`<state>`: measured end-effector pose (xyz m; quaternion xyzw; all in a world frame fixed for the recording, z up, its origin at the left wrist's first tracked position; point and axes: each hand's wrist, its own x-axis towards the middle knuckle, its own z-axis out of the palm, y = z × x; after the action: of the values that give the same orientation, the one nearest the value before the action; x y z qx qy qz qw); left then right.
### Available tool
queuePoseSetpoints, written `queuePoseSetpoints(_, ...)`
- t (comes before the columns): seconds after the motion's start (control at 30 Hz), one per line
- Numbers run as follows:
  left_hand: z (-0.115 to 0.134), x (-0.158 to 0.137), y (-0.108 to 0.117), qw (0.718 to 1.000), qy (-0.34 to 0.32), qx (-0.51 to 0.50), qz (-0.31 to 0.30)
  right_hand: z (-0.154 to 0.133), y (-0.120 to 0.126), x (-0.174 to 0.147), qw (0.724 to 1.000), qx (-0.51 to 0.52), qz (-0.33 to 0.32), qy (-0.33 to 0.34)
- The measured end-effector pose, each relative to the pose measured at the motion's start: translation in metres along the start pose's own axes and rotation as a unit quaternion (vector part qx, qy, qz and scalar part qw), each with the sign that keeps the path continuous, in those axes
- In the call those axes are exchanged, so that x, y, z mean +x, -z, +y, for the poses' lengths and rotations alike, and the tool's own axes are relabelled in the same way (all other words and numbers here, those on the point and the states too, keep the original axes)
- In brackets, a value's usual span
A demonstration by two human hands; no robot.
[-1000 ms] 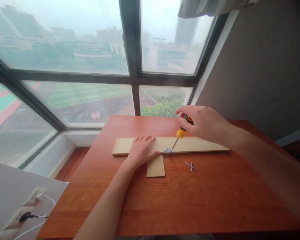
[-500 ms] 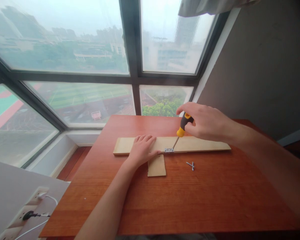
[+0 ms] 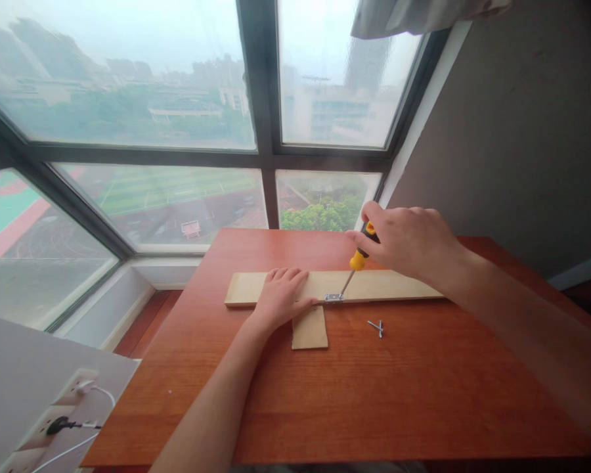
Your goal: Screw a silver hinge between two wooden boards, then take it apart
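Observation:
A long pale wooden board (image 3: 389, 286) lies across the table. My left hand (image 3: 283, 295) rests flat on it with fingers stretched out, its thumb beside a small metal bracket (image 3: 333, 298) at the board's near edge. In my right hand (image 3: 408, 236) is a yellow and black screwdriver (image 3: 357, 260), held tilted by its handle. The screwdriver's tip meets the right end of the bracket; a screw head there is too small to make out. A small square wooden piece (image 3: 310, 328) lies just in front of the board, below my left thumb.
Several loose screws (image 3: 377, 327) lie on the reddish-brown table (image 3: 325, 407) right of the square piece. Windows (image 3: 177, 203) stand behind the table, a grey wall (image 3: 512, 144) to the right. Power sockets with plugs (image 3: 62, 424) are at the lower left.
The fingers of my right hand have shifted and turned around the screwdriver's handle, covering more of it. My left hand and the board stay in place.

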<state>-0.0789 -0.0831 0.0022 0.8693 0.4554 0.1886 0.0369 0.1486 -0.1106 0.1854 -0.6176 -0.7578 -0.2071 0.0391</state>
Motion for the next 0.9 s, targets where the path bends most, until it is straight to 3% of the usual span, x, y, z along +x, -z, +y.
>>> queuePoseSetpoints(0.17,0.000,0.000,-0.001,1.000,0.004,-0.001,-0.001,0.007,0.003,0.003,1.000,0.014,-0.018,-0.012)
queuePoseSetpoints(0.37,-0.001,0.000,-0.001,1.000,0.003,-0.007,0.003,0.017,0.003,0.002,0.974,0.202,-0.044,0.097)
queuePoseSetpoints(0.7,0.000,0.000,0.000,1.000,-0.001,-0.003,0.005,0.008,0.003,0.007,1.000,0.011,-0.020,0.014)
queuePoseSetpoints(0.9,0.000,0.001,0.000,1.000,0.002,-0.001,0.001,0.014,0.001,0.007,0.989,0.135,-0.045,0.051)
